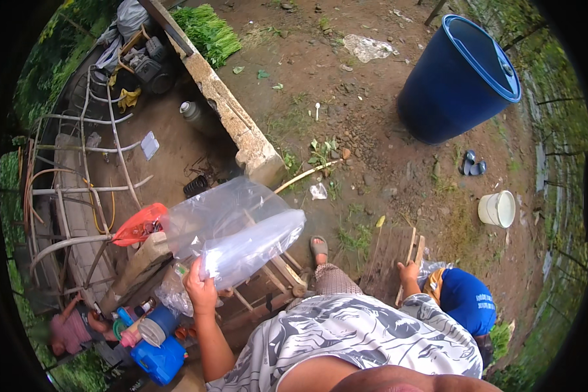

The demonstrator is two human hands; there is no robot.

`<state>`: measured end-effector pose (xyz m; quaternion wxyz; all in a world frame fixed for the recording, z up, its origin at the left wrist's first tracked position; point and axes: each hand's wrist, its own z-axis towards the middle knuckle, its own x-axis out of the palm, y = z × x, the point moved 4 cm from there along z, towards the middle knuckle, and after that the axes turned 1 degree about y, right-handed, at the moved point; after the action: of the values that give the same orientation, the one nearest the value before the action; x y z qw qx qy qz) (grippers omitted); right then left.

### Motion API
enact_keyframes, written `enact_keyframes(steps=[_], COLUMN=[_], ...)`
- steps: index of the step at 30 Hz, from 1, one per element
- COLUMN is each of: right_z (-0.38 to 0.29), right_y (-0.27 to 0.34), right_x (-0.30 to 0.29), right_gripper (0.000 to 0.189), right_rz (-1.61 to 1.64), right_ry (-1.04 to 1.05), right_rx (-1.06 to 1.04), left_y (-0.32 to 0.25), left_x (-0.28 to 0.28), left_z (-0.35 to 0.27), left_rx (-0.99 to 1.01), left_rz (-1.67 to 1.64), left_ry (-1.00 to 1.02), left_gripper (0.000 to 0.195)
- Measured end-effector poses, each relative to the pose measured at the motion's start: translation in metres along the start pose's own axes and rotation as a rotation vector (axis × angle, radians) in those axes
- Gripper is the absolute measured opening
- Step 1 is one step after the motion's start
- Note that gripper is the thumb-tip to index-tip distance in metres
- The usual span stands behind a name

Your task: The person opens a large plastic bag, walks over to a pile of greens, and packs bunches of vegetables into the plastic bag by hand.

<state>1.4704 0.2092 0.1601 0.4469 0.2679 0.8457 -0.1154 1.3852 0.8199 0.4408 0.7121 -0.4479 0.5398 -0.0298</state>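
My left hand (201, 289) grips one end of a thick roll of clear plastic film (255, 245). A loose sheet of the same film (210, 210) spreads away from the roll, over a worn block wall and a wooden frame. My right hand (409, 272) rests at the edge of a weathered wooden board (386, 259), low on the right; its fingers are partly hidden, so its hold is unclear. Beside my left hand lies a crumpled clear plastic bag (174, 289). A red plastic bag (139, 225) hangs just beyond the film.
A blue barrel (441, 83), a white bucket (497, 209) and sandals (472, 164) stand on the dirt. Cut greens (208, 34) lie behind a broken low wall (225, 103). A metal frame (83, 147), a blue jerrycan (159, 360) and a person (73, 326) are at left.
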Motion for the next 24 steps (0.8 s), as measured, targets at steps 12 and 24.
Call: enact_keyframes(steps=[12, 24], right_z=[0.025, 0.053], right_y=[0.037, 0.065], right_x=[-0.051, -0.12], right_gripper=[0.032, 0.038], right_rz=[-0.01, -0.271], right_ry=[-0.048, -0.099], right_rx=[-0.117, -0.246], left_y=[0.076, 0.109], left_x=[0.0, -0.023], left_z=[-0.019, -0.047], left_rx=[-0.142, -0.321], left_rz=[-0.042, -0.136], left_ry=[-0.096, -0.349], left_gripper=[0.031, 0.032])
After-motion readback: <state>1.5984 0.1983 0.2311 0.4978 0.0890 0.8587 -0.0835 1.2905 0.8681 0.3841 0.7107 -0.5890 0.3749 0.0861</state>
